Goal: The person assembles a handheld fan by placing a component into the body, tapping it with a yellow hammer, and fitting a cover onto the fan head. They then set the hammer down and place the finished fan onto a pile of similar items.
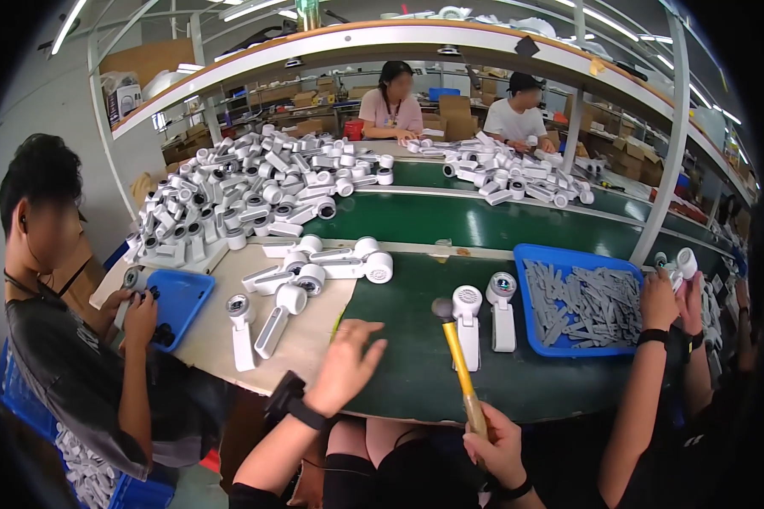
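Note:
My right hand (497,445) is wrapped round the handle of a hammer (461,360). The handle is yellow, and its dark head lies close beside a white handheld fan (467,339), partly in front of it. A second white fan (502,318) lies just to the right, with a dark lens-like opening in its round head. Over the bench's green surface (399,339), my left hand (348,365) holds nothing, its fingers apart. Nearest to it on the left, more white fans (280,321) lie on a beige board (314,339).
At right stands a blue tray (530,339) of grey strip parts, beside a co-worker's hands (675,301) holding a white piece. On the left another person works over a blue tray (197,293). A big heap of white fans (246,182) lies behind; a shelf (399,38) spans above.

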The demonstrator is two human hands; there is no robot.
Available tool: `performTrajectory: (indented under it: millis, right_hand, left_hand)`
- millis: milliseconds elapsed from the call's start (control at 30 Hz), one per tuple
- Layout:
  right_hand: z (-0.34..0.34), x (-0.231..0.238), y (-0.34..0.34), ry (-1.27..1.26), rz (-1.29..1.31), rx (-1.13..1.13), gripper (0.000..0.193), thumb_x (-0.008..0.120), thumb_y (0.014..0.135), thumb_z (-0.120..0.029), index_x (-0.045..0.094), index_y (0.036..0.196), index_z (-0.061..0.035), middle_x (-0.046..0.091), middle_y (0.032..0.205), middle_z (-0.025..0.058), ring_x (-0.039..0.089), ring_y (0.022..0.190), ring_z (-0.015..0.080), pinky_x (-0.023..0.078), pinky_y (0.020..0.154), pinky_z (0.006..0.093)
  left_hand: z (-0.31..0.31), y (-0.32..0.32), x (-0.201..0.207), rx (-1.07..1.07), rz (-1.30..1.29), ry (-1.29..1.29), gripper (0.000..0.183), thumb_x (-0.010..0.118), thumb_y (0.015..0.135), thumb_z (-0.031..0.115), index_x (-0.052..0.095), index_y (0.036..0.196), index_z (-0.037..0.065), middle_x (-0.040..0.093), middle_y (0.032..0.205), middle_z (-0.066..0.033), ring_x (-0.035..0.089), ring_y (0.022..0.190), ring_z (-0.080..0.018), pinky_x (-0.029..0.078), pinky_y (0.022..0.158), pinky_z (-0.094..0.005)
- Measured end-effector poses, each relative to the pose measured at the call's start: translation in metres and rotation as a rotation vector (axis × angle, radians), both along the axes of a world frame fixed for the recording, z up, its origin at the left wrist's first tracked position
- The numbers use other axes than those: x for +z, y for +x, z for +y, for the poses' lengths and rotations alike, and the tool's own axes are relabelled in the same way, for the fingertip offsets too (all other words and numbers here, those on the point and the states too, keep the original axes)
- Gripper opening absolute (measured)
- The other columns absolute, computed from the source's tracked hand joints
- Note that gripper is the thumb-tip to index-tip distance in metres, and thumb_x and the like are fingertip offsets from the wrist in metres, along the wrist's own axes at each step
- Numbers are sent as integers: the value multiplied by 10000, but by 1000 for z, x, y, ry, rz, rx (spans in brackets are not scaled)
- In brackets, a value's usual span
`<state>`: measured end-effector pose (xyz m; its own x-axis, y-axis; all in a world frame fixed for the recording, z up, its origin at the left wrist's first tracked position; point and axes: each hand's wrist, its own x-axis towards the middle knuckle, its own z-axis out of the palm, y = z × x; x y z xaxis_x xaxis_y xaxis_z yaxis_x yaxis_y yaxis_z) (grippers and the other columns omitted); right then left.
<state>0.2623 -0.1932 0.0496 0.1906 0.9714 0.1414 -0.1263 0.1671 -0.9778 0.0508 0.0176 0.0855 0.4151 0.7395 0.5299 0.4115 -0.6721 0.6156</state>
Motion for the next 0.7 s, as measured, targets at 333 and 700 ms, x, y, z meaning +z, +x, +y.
performTrajectory:
  millis: [333, 700]
  right_hand:
    - [-57, -4, 43, -57, 129, -250, 465, 522, 935, -82, 432, 1378, 30, 574, 808, 65, 490, 535, 92, 389, 452, 211]
    - [-63, -12, 34, -186, 242, -142, 473, 570, 906, -28, 450, 1361, 25, 532, 734, 38, 485, 515, 85, 387, 441, 211]
  left_hand:
    - [-54, 163, -50, 55, 209, 56, 860, 823, 733, 270, 389, 1432, 20, 436, 1353, -228, 508, 1143, -396, 503, 915, -462]
    - [-54, 56, -38, -87, -93, -274, 380, 661, 901, 180, 595, 1227, -4, 685, 950, -218, 698, 825, -300, 541, 760, -354]
